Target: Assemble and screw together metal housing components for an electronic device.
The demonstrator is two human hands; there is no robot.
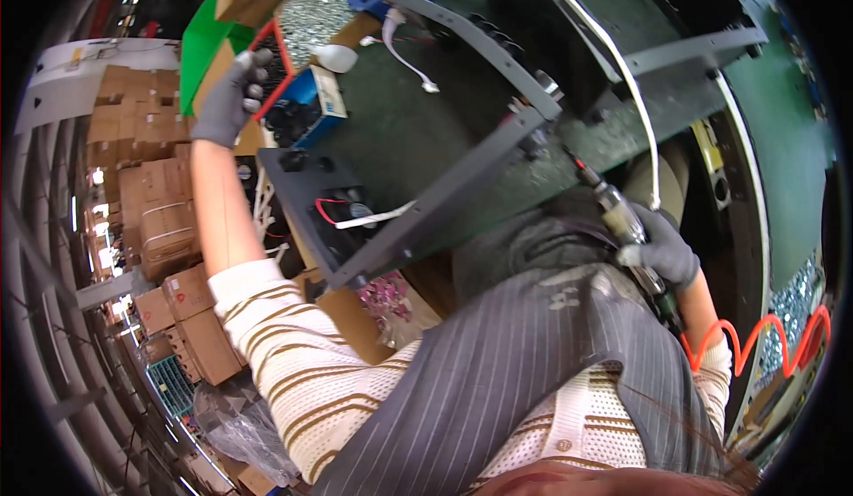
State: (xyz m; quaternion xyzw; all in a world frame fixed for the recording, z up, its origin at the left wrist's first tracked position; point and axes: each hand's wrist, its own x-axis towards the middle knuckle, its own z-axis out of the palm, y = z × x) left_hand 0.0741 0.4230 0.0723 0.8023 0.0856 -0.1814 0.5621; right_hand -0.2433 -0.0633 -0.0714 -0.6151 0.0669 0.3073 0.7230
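My left hand (233, 103), in a grey glove, is stretched out to the far left beside a red-edged bin (283, 56). Its fingers are curled in, and what they hold, if anything, is too small to make out. In my gloved right hand (662, 249) is a powered screwdriver (619, 216), its bit pointing up and left toward the corner of a dark grey metal frame (453, 185). An orange coiled hose (755, 329) runs beside my right forearm. The frame lies on the green bench (418, 136), with a red and white wire (373, 218) inside its near left end.
Past the red-edged bin lie many small shiny metal parts (313, 18). A blue box (322, 109) holds black parts. A second grey frame (684, 56) stands at the far right, with a white cable (626, 74) across it. Cardboard boxes (160, 203) are stacked at left.
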